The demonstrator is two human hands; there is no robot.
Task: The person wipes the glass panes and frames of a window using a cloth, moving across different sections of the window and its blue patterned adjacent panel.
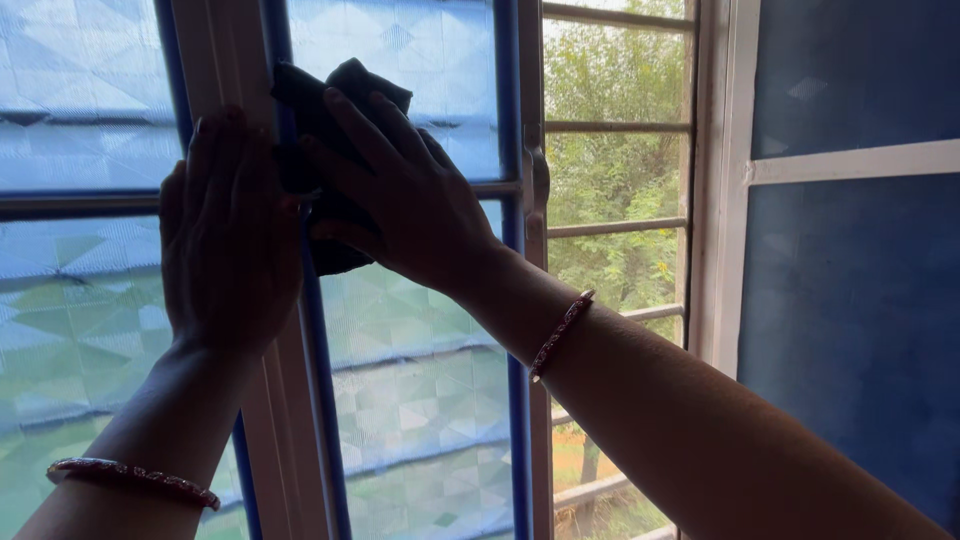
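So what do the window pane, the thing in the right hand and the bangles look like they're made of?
Window pane: textured glass, going by the translucent geometric relief with light coming through. Cloth under the right hand: dark soft fabric, bunched in folds. Bangles: probably metal or glass, thin, rigid and reddish; backlight leaves it open.

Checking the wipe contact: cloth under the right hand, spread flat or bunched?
Bunched. The dark cloth bulges in folds above and below the right hand, pressed on the blue window frame.
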